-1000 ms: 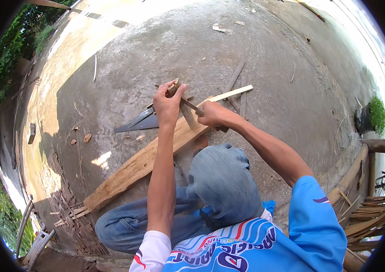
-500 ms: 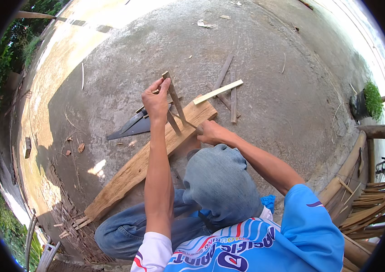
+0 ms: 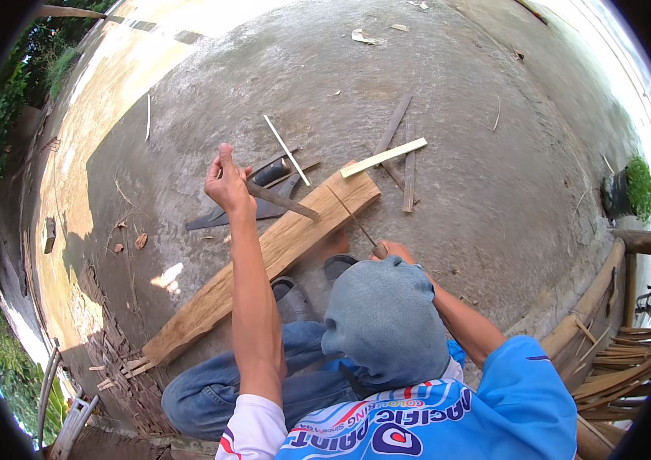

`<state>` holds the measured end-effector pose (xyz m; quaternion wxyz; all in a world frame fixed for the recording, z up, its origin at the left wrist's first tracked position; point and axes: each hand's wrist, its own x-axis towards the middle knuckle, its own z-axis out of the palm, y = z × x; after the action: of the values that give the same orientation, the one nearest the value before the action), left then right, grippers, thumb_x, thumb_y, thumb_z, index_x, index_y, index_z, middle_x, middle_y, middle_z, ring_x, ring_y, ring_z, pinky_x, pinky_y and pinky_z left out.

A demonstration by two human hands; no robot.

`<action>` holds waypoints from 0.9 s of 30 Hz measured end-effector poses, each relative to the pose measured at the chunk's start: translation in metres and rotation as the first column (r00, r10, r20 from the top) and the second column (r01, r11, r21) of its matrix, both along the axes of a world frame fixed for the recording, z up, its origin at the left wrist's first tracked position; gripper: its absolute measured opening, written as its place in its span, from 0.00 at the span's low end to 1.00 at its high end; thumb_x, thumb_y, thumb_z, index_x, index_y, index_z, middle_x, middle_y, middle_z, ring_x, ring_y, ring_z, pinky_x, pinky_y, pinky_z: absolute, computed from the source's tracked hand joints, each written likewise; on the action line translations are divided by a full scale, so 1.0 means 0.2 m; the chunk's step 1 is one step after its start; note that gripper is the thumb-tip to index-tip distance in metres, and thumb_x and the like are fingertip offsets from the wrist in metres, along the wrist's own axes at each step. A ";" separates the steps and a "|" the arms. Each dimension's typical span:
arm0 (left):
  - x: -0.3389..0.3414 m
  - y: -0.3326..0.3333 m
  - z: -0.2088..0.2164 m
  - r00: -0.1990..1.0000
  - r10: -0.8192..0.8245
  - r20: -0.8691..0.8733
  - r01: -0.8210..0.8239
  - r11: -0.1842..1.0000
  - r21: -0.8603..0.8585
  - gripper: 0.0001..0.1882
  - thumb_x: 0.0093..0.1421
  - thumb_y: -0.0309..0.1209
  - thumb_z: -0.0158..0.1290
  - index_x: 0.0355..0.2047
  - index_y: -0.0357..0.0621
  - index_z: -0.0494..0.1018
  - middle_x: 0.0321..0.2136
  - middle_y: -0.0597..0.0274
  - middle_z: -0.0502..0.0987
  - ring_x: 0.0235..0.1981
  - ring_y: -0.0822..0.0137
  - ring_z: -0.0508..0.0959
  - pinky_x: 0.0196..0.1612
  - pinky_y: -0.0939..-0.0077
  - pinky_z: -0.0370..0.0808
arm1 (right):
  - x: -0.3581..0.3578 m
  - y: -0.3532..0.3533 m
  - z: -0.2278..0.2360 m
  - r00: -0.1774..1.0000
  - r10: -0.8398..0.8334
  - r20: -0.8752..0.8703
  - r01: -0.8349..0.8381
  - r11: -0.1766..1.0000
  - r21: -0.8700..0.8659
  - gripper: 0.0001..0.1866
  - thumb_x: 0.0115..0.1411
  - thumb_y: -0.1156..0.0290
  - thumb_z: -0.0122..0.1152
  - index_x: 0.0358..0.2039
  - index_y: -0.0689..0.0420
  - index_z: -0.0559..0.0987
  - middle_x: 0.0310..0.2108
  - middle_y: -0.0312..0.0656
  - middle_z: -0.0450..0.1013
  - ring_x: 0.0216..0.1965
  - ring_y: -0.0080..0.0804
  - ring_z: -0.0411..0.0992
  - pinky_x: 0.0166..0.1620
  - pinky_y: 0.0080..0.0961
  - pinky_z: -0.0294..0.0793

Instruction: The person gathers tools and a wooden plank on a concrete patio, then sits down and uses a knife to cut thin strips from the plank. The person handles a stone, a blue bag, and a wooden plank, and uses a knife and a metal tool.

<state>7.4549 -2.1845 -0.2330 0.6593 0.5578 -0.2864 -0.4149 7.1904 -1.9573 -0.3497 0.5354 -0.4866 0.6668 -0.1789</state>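
Note:
My left hand [image 3: 227,182] is closed around the upper end of a dark wooden strip [image 3: 283,201]. The strip slants down to the right, its lower end against a thick wooden beam [image 3: 222,295]. My right hand [image 3: 398,253], beside my raised knee, grips a knife [image 3: 354,218] by its brown handle. Its thin dark blade points up and left over the beam, apart from the strip. Past the beam, a narrow pale strip [image 3: 287,149] shows near a black cylindrical object [image 3: 271,171] and a dark, flat, tapered blade [image 3: 218,218].
A pale wooden strip [image 3: 384,158] lies across the beam's far end, near several dark strips [image 3: 396,121] on the concrete floor [image 3: 486,184]. A potted plant [image 3: 638,188] and stacked split wood [image 3: 623,372] are at the right. Twigs and scraps lie about.
My left hand has moved left and lower, tilting the dark strip. My right hand has drawn the knife away, down and right. A narrow pale strip now shows beyond the beam.

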 end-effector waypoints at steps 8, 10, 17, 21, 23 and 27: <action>0.04 0.22 0.04 0.971 -0.145 -0.188 0.151 0.988 0.017 0.21 0.71 0.45 0.48 0.45 0.35 0.71 0.23 0.64 0.69 0.30 0.69 0.74 0.46 0.67 0.75 | 0.08 -0.13 -0.03 0.990 -0.132 -0.041 0.130 0.991 -0.038 0.23 0.55 0.56 0.66 0.38 0.66 0.76 0.32 0.58 0.76 0.37 0.51 0.77 0.42 0.41 0.73; 0.00 0.26 0.06 0.952 -0.108 -0.288 0.093 0.994 -0.062 0.21 0.71 0.46 0.47 0.43 0.36 0.71 0.22 0.63 0.69 0.29 0.68 0.74 0.46 0.67 0.76 | 0.09 -0.13 -0.02 0.968 -0.237 -0.083 0.220 0.961 -0.170 0.23 0.56 0.57 0.65 0.39 0.65 0.75 0.33 0.58 0.76 0.37 0.50 0.77 0.41 0.42 0.73; -0.10 0.08 0.00 0.946 -0.164 -0.280 0.149 0.986 -0.072 0.27 0.69 0.55 0.47 0.35 0.38 0.71 0.24 0.62 0.70 0.27 0.66 0.74 0.47 0.58 0.77 | -0.06 -0.14 -0.07 0.820 -0.571 -0.039 0.544 0.799 -0.254 0.19 0.58 0.60 0.62 0.41 0.63 0.74 0.31 0.55 0.76 0.35 0.51 0.77 0.40 0.44 0.73; -0.32 -0.16 0.03 0.936 -0.308 -0.172 0.320 0.946 0.047 0.33 0.67 0.55 0.50 0.53 0.34 0.66 0.37 0.51 0.78 0.43 0.60 0.78 0.57 0.58 0.71 | -0.22 -0.12 -0.28 0.718 -0.676 -0.165 0.592 0.718 -0.366 0.19 0.59 0.61 0.62 0.43 0.63 0.72 0.24 0.43 0.73 0.23 0.33 0.75 0.27 0.33 0.73; -0.30 -0.26 -0.07 0.960 -0.277 -0.035 0.279 0.947 0.158 0.36 0.67 0.53 0.52 0.60 0.33 0.62 0.43 0.47 0.79 0.48 0.59 0.77 0.59 0.61 0.69 | -0.27 -0.12 -0.32 0.696 -0.687 -0.208 0.619 0.721 -0.310 0.21 0.60 0.61 0.61 0.45 0.64 0.71 0.28 0.46 0.74 0.29 0.36 0.77 0.33 0.37 0.76; -0.05 -0.06 -0.38 0.910 -0.358 0.210 0.285 0.906 0.312 0.28 0.68 0.44 0.54 0.57 0.32 0.68 0.45 0.50 0.79 0.50 0.62 0.77 0.57 0.67 0.69 | -0.29 -0.09 -0.23 0.635 -0.689 -0.349 0.634 0.723 -0.273 0.25 0.58 0.60 0.62 0.49 0.65 0.70 0.44 0.59 0.74 0.47 0.56 0.74 0.50 0.46 0.70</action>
<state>7.4447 -2.1955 -0.3093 0.4537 0.6382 -0.3995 -0.4767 7.1323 -1.9745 -0.3959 0.2410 -0.2670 0.8860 -0.2928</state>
